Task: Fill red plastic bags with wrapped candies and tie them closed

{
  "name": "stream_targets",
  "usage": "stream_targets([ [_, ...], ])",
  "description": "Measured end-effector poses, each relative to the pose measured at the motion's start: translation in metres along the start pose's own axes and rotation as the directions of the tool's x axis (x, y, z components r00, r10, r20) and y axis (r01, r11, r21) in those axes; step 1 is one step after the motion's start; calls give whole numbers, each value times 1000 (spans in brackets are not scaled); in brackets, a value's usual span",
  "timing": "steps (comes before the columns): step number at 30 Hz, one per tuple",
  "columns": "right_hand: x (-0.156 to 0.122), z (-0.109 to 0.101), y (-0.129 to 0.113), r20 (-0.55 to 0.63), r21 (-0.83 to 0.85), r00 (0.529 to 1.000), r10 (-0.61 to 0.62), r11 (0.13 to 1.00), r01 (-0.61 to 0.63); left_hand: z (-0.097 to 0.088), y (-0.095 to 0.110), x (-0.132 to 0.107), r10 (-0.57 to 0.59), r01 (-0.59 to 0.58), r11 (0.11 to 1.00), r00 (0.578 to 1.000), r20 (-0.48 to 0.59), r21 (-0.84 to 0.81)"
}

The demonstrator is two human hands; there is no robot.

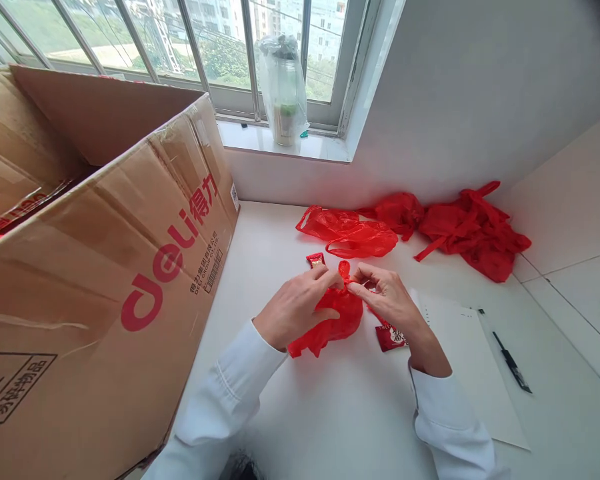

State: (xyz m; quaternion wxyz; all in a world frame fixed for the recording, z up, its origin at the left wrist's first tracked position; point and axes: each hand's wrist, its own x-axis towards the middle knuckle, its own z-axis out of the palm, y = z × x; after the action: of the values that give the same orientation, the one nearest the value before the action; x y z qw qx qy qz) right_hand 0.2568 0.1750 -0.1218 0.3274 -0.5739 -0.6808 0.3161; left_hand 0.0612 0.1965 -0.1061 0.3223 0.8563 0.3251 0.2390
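1. At the far left, a cardboard box [150,220] stood open-topped beside the white surface [330,420].
2. From the lower left, a white-sleeved forearm slanted up and inward to the left grip [297,303], back of the hand uppermost. Its fingers bent in against the gathered neck of a red plastic bag [343,320]; its thumb stood apart, lower down. Whether these fingers clasped the plastic, I could not tell.
3. Between the two hands, and partly under the left one, lay the bag, its body bunched on the surface and a small loop standing beyond the fingertips. A small red packet [315,259] lay just past the left fingers.
4. To the right, the right grip [387,297] had thumb and forefinger closed in a pinch on the bag's neck, wrist bent and forearm angled inward from the lower right.
5. Close by the right wrist, another packet [390,338] lay partly covered; farther right were white paper [473,373] and a pen [513,363].
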Motion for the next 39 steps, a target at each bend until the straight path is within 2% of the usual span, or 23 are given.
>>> stream_targets([
  [3, 0, -2, 0, 38, 12, 999, 18, 1000, -18, 8, -8, 2, -22, 22, 1000, 1000, -3, -12],
  [7, -2, -6, -4, 79, 20, 997, -20, 1000, 18, 5, -16, 2, -50, 50, 998, 999, 1, -47],
  [11, -4, -2, -8, 54, 24, 997, -47, 999, 46, 6, -14, 2, -73, 71, 993, 997, -19, -96],
  [15, -4, 2, -6, 125, 70, 992, -32, 997, 23, 6, -10, 2, -109, 102, 982, 993, -37, -160],
  [21, 1, 5, 0, 13, 173, 999, 31, 984, -33, -3, -11, -1, -182, 165, 950, 982, -39, -267],
  [25, 4, 1, 12, -78, 152, 992, 100, 985, -88, -12, -15, -3, -255, 232, 925, 966, -38, -301],
  [29, 3, -9, 16, -35, 68, 989, 147, 987, -144, -18, -15, -5, -270, 243, 921, 962, -48, -305],
  [31, 1, -12, 11, -39, 26, 995, 94, 995, -93, -17, -14, -5, -253, 228, 927, 966, -47, -299],
  [33, -1, -11, 3, -74, -15, 997, -23, 1000, 22, -15, -12, -4, -226, 207, 934, 974, -33, -292],
  [35, -2, -6, -3, -47, -62, 993, -112, 992, 109, -11, -10, -3, -199, 187, 941, 980, -14, -283],
  [37, -2, 0, -6, 24, -61, 992, -124, 990, 125, -8, -10, -1, -179, 172, 948, 984, -3, -269],
  [39, 0, 5, -3, 34, 17, 995, -94, 996, 93, -8, -10, -1, -174, 169, 952, 985, 2, -255],
])
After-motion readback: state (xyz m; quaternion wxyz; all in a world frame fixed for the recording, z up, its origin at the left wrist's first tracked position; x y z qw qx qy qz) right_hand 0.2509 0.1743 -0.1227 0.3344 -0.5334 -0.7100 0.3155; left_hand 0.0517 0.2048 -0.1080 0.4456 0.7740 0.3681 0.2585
